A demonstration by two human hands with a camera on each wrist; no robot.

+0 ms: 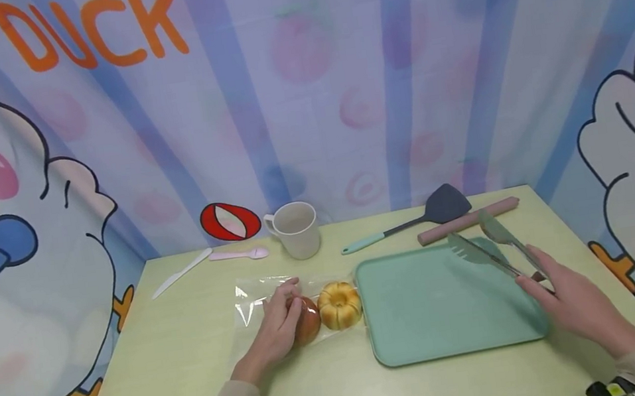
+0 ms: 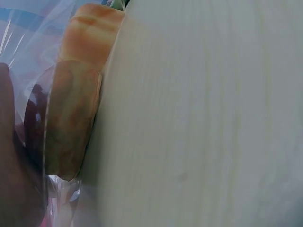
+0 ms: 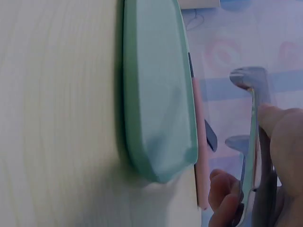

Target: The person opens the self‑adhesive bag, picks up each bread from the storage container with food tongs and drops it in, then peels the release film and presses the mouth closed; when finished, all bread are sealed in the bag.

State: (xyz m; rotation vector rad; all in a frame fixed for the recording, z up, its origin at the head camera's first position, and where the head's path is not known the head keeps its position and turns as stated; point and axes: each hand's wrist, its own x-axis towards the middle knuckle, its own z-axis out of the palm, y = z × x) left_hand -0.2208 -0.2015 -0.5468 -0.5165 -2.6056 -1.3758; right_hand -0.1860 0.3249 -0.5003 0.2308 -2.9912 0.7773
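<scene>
My left hand [image 1: 278, 320] rests on a clear plastic bag [image 1: 248, 293], its thumb against a glossy brown bun [image 1: 308, 323]. Beside that bun, in the same bag, lies a golden, ridged ring-shaped bread [image 1: 339, 305]. The left wrist view shows the brown bun [image 2: 73, 118] through the plastic, with part of the hand [image 2: 16, 156] at the left edge. My right hand [image 1: 574, 298] grips a pair of metal tongs [image 1: 496, 253], whose ends are apart above a green tray [image 1: 429, 310]. Nothing is between the tong ends.
Behind the bag stands a white mug [image 1: 298, 230]. A white knife [image 1: 183, 272] and a pink spoon [image 1: 238, 254] lie at the back left. A dark spatula [image 1: 445, 204] and a pinkish-brown stick [image 1: 468, 221] lie behind the tray. A printed curtain [image 1: 337, 122] hangs behind the table.
</scene>
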